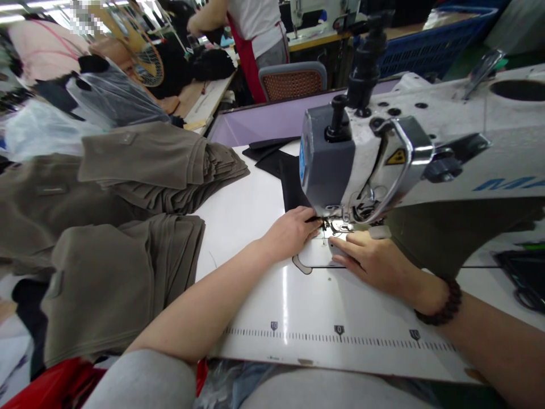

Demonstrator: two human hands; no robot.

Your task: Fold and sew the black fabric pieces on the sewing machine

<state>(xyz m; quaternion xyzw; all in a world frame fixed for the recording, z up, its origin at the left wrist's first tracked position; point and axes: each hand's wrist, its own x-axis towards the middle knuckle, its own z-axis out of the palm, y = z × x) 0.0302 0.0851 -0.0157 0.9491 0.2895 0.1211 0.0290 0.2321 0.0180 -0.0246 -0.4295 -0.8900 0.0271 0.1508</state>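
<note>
At the sewing machine (327, 153), my left hand (292, 233) rests on the near end of a black cloth piece (294, 184), its fingers close together just left of the presser foot (338, 224). The cloth runs back behind the machine head. My right hand (374, 258) lies on the metal plate right of the needle area, fingers stretched out toward the left. Nothing shows in its grasp, though its palm side is hidden. Beyond my right wrist, an olive cloth (434, 233) hangs under the machine arm.
Stacks of grey-brown cloth pieces (114, 284) lie on the left, with another stack (162, 159) behind. A ruler scale marks the white table's front (306, 307). A dark device (523, 278) lies far right. Co-workers, a chair (293, 79) and a blue crate (426, 51) are behind.
</note>
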